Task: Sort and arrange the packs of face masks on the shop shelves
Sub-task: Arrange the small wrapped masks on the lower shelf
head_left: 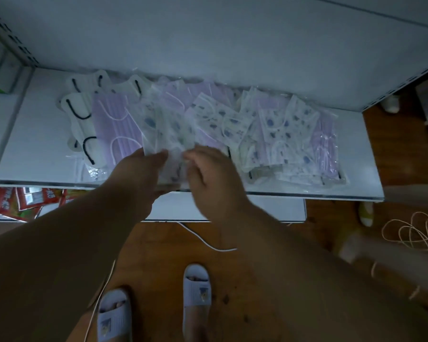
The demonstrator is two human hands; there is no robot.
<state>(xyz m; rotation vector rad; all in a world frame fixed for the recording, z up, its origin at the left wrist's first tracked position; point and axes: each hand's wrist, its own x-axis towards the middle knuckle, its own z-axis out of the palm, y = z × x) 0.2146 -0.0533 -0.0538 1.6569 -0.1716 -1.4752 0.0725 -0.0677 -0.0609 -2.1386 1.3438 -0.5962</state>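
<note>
Fingers [158,156] of left hand [139,174] curled on printed mask pack [168,134], apparently pinched | right hand [208,176] blurred, fingers bent on same pack, grip unclear | pack's near edge hidden by hands | mask heap [269,134] at 12 o'clock on white shelf [35,154] | forearms stretched forward | red packets [15,201] at 9 o'clock, cut off.

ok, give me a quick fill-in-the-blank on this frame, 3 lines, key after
1. Both hands, left hand and right hand, hold one clear pack of ____ masks.
2. The plain masks beside the white masks are ____ in colour.
3. The packs lie on a white ____, and the slippers stand on the floor.

Missing words: patterned; purple; shelf
</note>
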